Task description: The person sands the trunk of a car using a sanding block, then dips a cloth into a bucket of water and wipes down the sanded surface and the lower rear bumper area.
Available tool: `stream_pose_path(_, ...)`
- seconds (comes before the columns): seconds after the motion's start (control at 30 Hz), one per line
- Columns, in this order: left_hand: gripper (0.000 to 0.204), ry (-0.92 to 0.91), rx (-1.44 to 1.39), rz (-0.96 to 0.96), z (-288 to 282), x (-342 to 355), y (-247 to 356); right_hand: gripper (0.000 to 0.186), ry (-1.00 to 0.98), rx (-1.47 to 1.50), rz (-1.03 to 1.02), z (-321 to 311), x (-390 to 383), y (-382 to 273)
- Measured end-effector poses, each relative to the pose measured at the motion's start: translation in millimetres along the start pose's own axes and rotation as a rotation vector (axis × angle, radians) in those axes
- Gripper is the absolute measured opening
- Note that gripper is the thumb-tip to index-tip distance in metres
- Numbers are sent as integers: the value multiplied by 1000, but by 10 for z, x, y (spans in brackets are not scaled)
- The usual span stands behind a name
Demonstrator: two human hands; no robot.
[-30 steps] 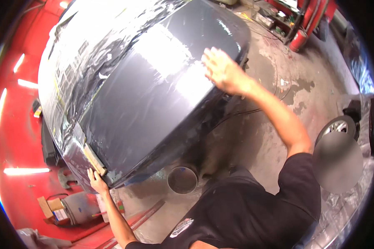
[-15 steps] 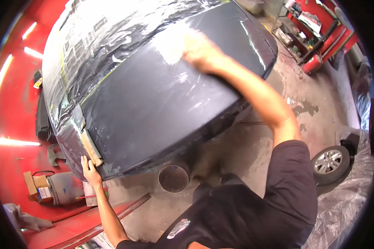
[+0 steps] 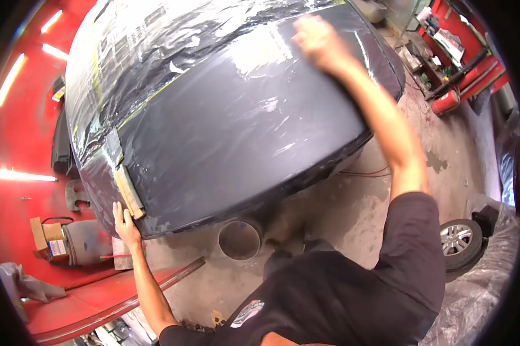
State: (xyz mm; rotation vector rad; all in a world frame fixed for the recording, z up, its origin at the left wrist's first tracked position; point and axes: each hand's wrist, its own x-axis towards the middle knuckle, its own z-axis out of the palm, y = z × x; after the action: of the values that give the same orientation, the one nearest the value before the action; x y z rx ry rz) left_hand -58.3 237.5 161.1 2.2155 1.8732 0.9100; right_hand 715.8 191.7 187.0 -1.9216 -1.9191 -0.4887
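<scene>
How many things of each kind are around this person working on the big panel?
Dark grey glossy car panel: 1
Bare hands on the panel: 2, the left hand at its lower edge and the right hand, blurred, on top
Tan sanding block: 1
Round grey metal bucket: 1
Car wheel with silver rim: 1
Total: 6

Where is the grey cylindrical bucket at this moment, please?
In the head view, the grey bucket stands on the concrete floor low and centre, under the dark panel's lower edge, right of the left hand.
</scene>
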Motion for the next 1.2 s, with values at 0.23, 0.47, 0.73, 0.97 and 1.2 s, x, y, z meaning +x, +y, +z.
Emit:
stream_pose_path(0.23,44,-8,-28,17,160,48,-26,32,240,48,148,-99,-333,4)
stream_pose_path(0.47,43,1,-31,19,116,96,104,44,201,-49,94,-77,-340,729)
stream_pose_path(0.73,44,7,-13,16,86,-36,-23,45,193,-331,142,249,-362,1238)
stream_pose_path(0.97,45,42,-17,-10,199,106,83,47,115,110,-64,229,408,-1752)
stream_pose_path(1.2,44,11,25,121,39,60,-37,44,188,317,-279,417,313,-2100)
